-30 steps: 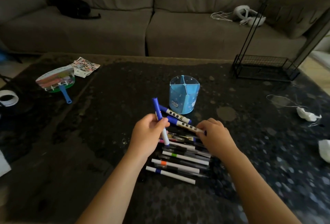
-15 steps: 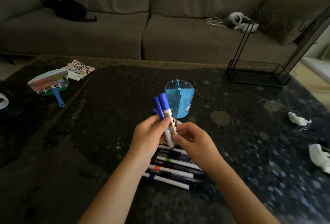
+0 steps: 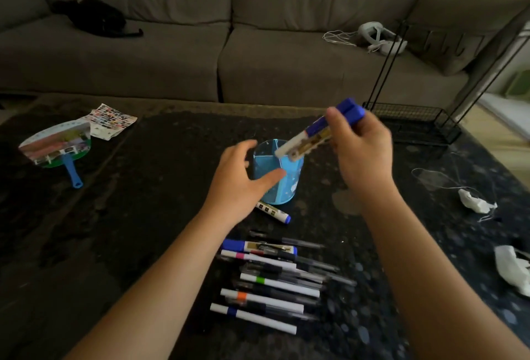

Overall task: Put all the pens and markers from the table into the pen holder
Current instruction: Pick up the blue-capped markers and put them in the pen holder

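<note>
Two blue-capped markers (image 3: 321, 134) sit bunched in the right hand (image 3: 362, 150), caps up toward the upper right of the frame and white ends angled down over the rim of the blue pen holder (image 3: 282, 180) at centre frame. That grip is clenched around the upper barrels, thumb in front. The left hand (image 3: 239, 180) is released, fingers spread and curved around the holder's left side, thumb against its front wall; whether the fingers actually press on the far side I cannot tell.

The step in hand looks like dropping this pair into the holder. The holder is split by inner dividers into wedge compartments, so the tips should be steered into one open wedge rather than onto a divider edge. The markers are strongly tilted; bringing them nearer upright before letting go would keep them from levering the light holder over. Closing the left hand on the wall first would steady it. Lower the ends well inside, then loosen the grip.

Much remains. One more blue-capped marker (image 3: 274, 211) lies on the dark speckled surface (image 3: 160, 187) just below the holder's base, and a row of pens and markers (image 3: 269, 279) lies in the lower middle of the frame, between the forearms, with pink, green, orange and blue bands showing among clear-barrelled pens. Holding the cup in place keeps it from being nudged onto the nearby marker.
</note>
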